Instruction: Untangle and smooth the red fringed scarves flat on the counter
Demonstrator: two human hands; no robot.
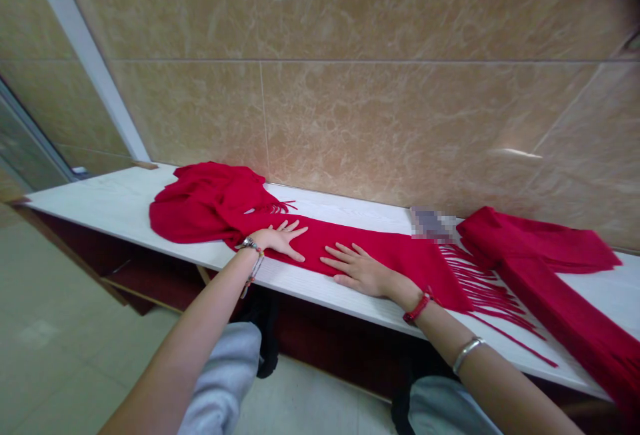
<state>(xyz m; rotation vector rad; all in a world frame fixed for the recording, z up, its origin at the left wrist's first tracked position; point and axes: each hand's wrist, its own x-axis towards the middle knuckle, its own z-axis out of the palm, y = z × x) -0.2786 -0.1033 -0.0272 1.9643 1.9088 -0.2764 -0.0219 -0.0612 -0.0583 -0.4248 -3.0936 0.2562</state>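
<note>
A red fringed scarf (400,255) lies stretched along a white shelf (115,205) against a tiled wall. Its left part is bunched in a heap (205,202); its fringe (480,288) spreads to the right. My left hand (280,238) lies flat, palm down, on the scarf near the heap, fingers spread. Close to its right, my right hand (360,270) also presses flat on the cloth, fingers pointing left. Neither hand grips anything. Bracelets sit on both wrists.
A second red scarf (550,268) lies on the shelf at the right, running toward the front edge. A blurred small item (433,223) rests by the wall. A window frame (85,55) stands at the left. Tiled floor lies below.
</note>
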